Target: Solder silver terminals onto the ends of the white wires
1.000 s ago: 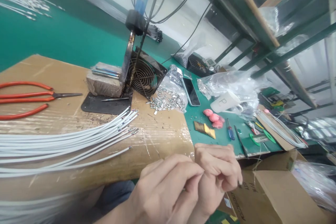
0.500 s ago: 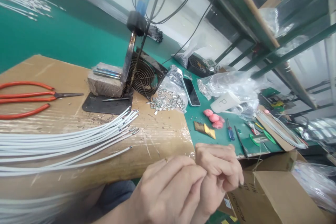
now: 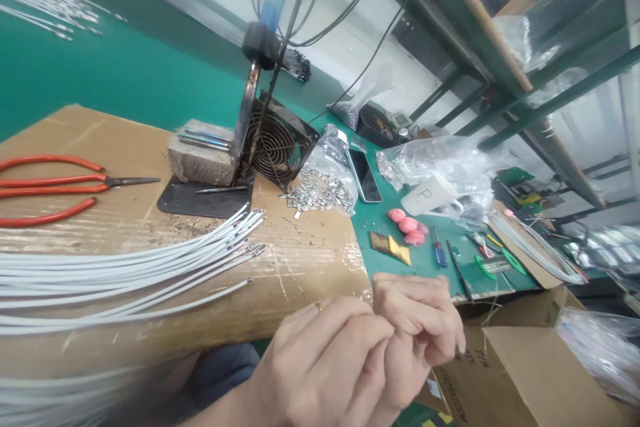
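Observation:
Both hands are pressed together just past the front edge of the bench, knuckles up. My left hand point(image 3: 320, 360), with a ring on one finger, is closed with the fingers curled inward. Against it, my right hand point(image 3: 417, 320) is also closed, its fingers bent into the palm. Whatever lies between them is hidden by the fingers. To the left, a bundle of white cables point(image 3: 125, 273) with small metal ends lies on the cardboard sheet point(image 3: 310, 260). A pile of small metal connectors point(image 3: 320, 192) rests beyond the hands.
A soldering iron point(image 3: 263, 43) stands over a block point(image 3: 200, 160), beside a black fan point(image 3: 280, 140). Orange-handled pliers point(image 3: 95, 183) lie left. A phone point(image 3: 364, 175), white mug point(image 3: 430, 197), sponge point(image 3: 390, 247) and screwdriver point(image 3: 439, 250) sit on the green mat. A cardboard box point(image 3: 540, 373) stands right.
Hardly anything differs. Both hands stay closed together in the same place, and the view has shifted very slightly.

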Demonstrator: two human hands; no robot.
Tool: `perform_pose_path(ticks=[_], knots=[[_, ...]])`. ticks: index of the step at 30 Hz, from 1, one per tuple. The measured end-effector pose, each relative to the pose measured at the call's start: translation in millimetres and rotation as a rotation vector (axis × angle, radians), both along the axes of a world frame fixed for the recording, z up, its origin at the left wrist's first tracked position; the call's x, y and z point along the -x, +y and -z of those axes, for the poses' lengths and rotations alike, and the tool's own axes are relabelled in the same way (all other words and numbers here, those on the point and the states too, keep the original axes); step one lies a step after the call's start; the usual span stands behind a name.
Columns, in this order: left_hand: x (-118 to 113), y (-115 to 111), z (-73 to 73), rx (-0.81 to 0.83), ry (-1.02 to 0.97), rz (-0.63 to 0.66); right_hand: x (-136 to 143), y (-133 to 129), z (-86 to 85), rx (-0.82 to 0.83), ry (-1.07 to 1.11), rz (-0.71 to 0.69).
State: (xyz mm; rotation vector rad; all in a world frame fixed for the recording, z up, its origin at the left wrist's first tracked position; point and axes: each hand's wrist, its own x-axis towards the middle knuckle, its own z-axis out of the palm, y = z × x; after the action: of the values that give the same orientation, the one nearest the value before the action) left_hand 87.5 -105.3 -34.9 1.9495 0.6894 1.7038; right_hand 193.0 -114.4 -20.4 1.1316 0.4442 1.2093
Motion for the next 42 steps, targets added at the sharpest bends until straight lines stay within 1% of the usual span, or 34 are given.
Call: perform_pose_path(ticks=[6, 10, 13, 19, 23, 25, 31, 35, 42], knots=[[-1.0, 2.1, -0.9, 0.009, 0.001, -0.031, -0.3, 1.8, 2.7, -0.03, -0.065, -0.033], [-1.9, 2.3, -2.6, 0.01, -0.024, -0.027, 0.8, 2.0, 0.3, -0.027, -0.067, -0.051], [-1.2, 1.3, -0.6, 0.023, -0.017, -0.021, 1.7, 0.6, -1.4, -0.014, -0.062, -0.063], [4.9, -0.5, 9.7, 0.058, -0.068, 0.09, -1.1, 2.1, -1.4, -0.005, -0.073, -0.03], [7.7, 0.3, 12.4, 0.061, -0.056, 0.113, -1.8, 3.1, -2.2, 0.0, -0.064, -0.029], [6.8, 1.8, 12.0, 0.092, -0.061, 0.119, -0.8, 2.8, -3.2, 0.007, -0.06, -0.028], [1.5, 5.8, 8.9, 0.051, -0.051, 0.095, 1.2, 2.8, -2.3, 0.013, -0.046, -0.029], [1.8, 6.1, 7.5, 0.019, -0.049, 0.068, 0.5, 2.7, 0.3, 0.005, -0.038, -0.007], [1.6, 7.3, 3.8, -0.002, -0.036, 0.064, 0.8, 1.7, -0.3, 0.008, -0.003, 0.009]])
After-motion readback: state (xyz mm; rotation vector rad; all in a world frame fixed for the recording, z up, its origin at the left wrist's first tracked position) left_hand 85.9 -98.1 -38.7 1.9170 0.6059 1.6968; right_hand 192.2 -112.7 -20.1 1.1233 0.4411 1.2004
